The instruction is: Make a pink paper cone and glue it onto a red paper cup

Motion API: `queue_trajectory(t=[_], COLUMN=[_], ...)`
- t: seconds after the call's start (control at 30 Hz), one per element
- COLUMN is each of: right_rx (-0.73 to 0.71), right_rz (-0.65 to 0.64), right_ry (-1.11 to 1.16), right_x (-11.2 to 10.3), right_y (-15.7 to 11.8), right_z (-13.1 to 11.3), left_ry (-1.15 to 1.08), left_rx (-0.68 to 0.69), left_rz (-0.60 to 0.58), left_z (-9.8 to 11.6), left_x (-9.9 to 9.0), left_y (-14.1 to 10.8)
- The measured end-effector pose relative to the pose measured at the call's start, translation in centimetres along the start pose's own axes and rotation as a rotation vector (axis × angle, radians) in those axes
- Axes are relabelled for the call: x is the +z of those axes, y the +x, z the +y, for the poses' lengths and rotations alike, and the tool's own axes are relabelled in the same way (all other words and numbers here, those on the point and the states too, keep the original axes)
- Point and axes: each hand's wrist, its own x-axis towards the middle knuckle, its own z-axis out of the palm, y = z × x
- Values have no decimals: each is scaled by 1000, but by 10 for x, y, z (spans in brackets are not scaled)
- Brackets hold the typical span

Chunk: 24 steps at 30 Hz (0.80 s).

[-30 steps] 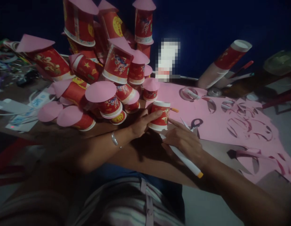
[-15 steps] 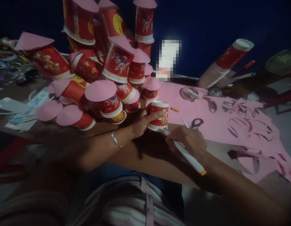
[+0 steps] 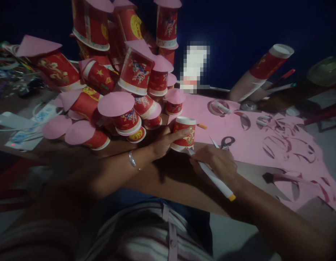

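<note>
My left hand (image 3: 164, 139) is wrapped round a red paper cup (image 3: 184, 132) with a gold print and white rims. Its thumb lies across the front of the cup. In my right hand (image 3: 215, 161) is a white marker pen (image 3: 213, 177) with an orange end, gripped like a pencil. The pen's tip is at the cup's lower rim; whether it touches cannot be made out. A small orange cap (image 3: 202, 126) lies on pink paper (image 3: 255, 145) just right of the cup. Scissors (image 3: 226, 142) with dark handles rest on the paper beyond my right hand.
Several red cups with pink cone tops (image 3: 116, 105) are stacked and lying at left and back. Cut pink scraps (image 3: 290, 141) cover the right side. A leaning stack of cups (image 3: 271, 61) stands at back right. A white power strip (image 3: 32, 128) with cables sits far left.
The marker pen and my right hand have shifted slightly left along the cup's lower rim. The cup has moved very slightly to the right in my left hand.
</note>
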Motion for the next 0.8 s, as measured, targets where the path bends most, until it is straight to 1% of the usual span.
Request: queue_trajectory(t=[0.27, 0.5, 0.8], right_rx=[5, 13, 16], right_rz=[-6, -1, -42], right_ry=[35, 17, 11], right_x=[1, 1, 1], right_y=[-4, -5, -7], right_z=[0, 0, 1], left_ry=[18, 35, 36], left_rx=[14, -3, 8], left_rz=[-7, 28, -9], left_z=[-1, -2, -2], left_x=[1, -1, -1], left_y=[0, -1, 0])
